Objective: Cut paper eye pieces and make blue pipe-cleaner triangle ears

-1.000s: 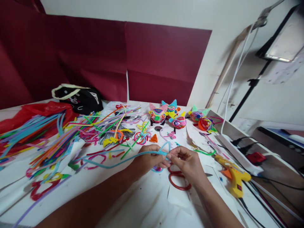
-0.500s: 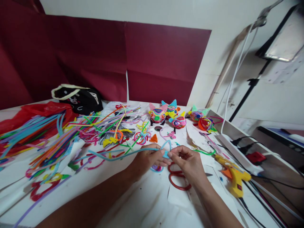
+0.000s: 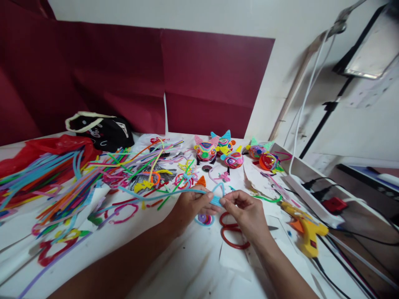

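Find the blue fuzzy wire (image 3: 215, 201) between the two hands, over the table (image 3: 174, 261), folded into close strands, with a pointed loop standing up and a long tail running out leftward past the left hand (image 3: 195, 203). See the left hand with thumb and fingers holding the left end of the strands, and the right hand (image 3: 246, 205) in a narrow pinch at their right end. For good folding, probably best to lay strand beside strand, without crossing, and to pull evenly; with too hard pressing, likely to bend the loop. Guide the tail carefully, away from the coloured wires (image 3: 59, 171) at the left. Mind also the round coil (image 3: 204, 219), just below the left hand, the red-handled scissors (image 3: 234, 246), near the right hand, and, farther right, the yellow glue gun (image 3: 311, 236).
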Motion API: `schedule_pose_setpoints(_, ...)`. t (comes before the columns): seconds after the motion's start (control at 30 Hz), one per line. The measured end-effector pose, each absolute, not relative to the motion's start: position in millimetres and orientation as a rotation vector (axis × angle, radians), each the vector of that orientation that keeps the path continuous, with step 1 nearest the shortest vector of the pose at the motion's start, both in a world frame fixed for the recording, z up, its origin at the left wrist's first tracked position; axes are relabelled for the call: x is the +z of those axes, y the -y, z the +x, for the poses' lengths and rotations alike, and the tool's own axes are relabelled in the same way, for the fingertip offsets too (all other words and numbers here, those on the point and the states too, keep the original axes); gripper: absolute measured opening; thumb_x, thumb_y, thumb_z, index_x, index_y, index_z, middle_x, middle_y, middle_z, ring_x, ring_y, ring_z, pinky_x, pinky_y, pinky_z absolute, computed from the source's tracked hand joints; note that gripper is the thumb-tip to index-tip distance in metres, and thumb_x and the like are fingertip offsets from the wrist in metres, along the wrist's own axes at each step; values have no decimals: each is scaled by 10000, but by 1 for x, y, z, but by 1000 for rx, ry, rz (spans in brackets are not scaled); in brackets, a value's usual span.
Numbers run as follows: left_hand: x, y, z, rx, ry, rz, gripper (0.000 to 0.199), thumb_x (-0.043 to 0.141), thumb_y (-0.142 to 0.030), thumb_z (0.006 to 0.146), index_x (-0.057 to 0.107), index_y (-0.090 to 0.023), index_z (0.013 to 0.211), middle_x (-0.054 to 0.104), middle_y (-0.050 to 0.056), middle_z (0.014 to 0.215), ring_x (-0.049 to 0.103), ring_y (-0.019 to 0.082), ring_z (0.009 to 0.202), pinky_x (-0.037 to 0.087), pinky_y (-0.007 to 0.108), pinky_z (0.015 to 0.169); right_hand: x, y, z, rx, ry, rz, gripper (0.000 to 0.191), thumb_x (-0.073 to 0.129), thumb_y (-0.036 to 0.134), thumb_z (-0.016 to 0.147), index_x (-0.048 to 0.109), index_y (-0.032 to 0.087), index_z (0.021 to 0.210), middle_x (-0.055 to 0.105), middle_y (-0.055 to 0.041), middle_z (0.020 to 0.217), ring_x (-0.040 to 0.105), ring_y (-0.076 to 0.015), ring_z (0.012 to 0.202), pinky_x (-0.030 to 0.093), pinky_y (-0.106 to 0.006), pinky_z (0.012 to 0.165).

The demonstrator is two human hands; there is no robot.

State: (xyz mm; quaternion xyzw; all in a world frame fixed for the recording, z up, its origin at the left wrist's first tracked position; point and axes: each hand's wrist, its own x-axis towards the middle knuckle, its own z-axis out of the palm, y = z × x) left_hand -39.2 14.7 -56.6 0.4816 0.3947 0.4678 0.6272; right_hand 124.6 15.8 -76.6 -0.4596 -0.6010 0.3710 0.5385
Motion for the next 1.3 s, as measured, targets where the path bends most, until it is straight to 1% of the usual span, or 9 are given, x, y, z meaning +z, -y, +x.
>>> schedule_pose_setpoints(0.13, -59, -17, -39, 1091, -895, 1071, 302, 700, -385, 698, 574, -121, 777, 678, 41, 655, 689, 205, 657, 559, 287, 627, -77, -16, 125, 880, 1422, -1095, 210, 701, 373, 704, 647, 171, 702, 622, -9, 645, 527, -122, 591, 401, -229, 524)
schedule_pose_setpoints(0.37, -59, -19, -41, 1087, -926, 1064, 287, 693, -357, 715, 627, -83, 769, 689, 79, 650, 684, 197, 643, 556, 269, 624, -77, -16, 124, 922, 1388, -1089, 207, 714, 363, 694, 645, 169, 708, 619, -7, 640, 521, -116, 582, 392, -222, 515)
schedule_pose_setpoints(0.57, -62, -20, -44, 1101, -899, 1034, 270, 700, -337, 714, 663, -76, 770, 695, 84, 687, 673, 172, 651, 553, 261, 637, -76, -16, 123, 936, 1374, -1054, 203, 717, 350, 697, 624, 169, 702, 588, 9, 626, 497, -107, 581, 387, -221, 534)
schedule_pose_setpoints(0.67, -63, -21, -46, 1098, -874, 1023, 272, 701, -338, 714, 675, -76, 782, 697, 85, 718, 667, 163, 671, 553, 266, 658, -75, -16, 122, 967, 1339, -1004, 211, 737, 330, 680, 602, 175, 729, 578, 19, 633, 496, -102, 592, 393, -219, 552)
schedule_pose_setpoints(0.77, -64, -22, -47, 1077, -854, 1027, 289, 687, -350, 727, 680, -74, 812, 698, 93, 729, 666, 172, 692, 550, 281, 676, -74, -16, 122, 1024, 1299, -967, 244, 751, 317, 667, 588, 178, 783, 594, 15, 657, 518, -104, 609, 405, -221, 570)
schedule_pose_setpoints(0.9, -64, -24, -49, 1062, -831, 1033, 298, 672, -357, 741, 681, -73, 830, 699, 100, 755, 660, 171, 713, 544, 293, 702, -74, -15, 122, 1065, 1287, -962, 263, 758, 315, 659, 592, 175, 807, 608, 6, 673, 532, -108, 623, 416, -229, 587)
schedule_pose_setpoints(1.17, -66, -26, -51, 1068, -805, 1007, 251, 689, -327, 734, 678, -81, 781, 691, 74, 759, 633, 137, 733, 534, 277, 739, -75, -16, 123, 1090, 1298, -974, 302, 767, 328, 640, 624, 165, 851, 636, -24, 730, 564, -134, 672, 442, -267, 641)
schedule_pose_setpoints(1.3, -67, -28, -51, 1047, -773, 945, 228, 707, -306, 720, 665, -85, 759, 686, 64, 760, 632, 134, 739, 531, 283, 743, -75, -16, 123, 1069, 1316, -951, 292, 768, 308, 639, 630, 175, 860, 642, -19, 726, 563, -133, 667, 450, -267, 641)
